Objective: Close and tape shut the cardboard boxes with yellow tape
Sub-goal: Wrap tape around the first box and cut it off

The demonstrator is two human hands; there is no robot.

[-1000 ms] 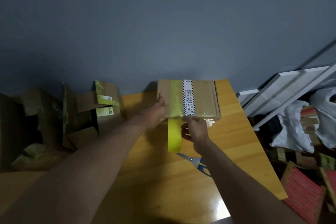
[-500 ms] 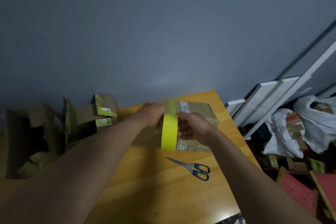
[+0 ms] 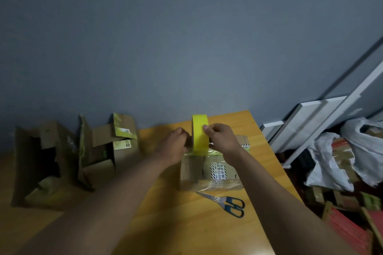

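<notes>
A brown cardboard box [image 3: 209,170] stands on the smooth, glossy wooden table [image 3: 186,223], its near face creased and patched with clear shiny film and a white label edged in black-and-white stripes. Over its top edge a broad strip of matte yellow tape [image 3: 200,137] rises in a stiff upright loop, bright against the dull card. The right hand [image 3: 221,141] pinches the tape's right edge near the top, thumb and forefinger curled onto it. The left hand [image 3: 176,145] is at the tape's left side with its fingers curled in against the box top and the strip; just what they grip is hidden behind the hand, though they look closed on the tape's edge. Just in front of the box, on the table, lie scissors [image 3: 226,203] with bare metal blades and dark blue looped handles, the blade tips close to the box's lower edge. To the left, well apart from the hands, two more cardboard boxes stand open: one [image 3: 107,151] with bent flaps carrying yellow-green tape and small labels, and a larger, rumpled one [image 3: 39,163] with a dark hollow inside. On the right, beyond the table, flat white boards [image 3: 306,122] lean against the grey wall above crumpled white plastic bags [image 3: 352,151].
</notes>
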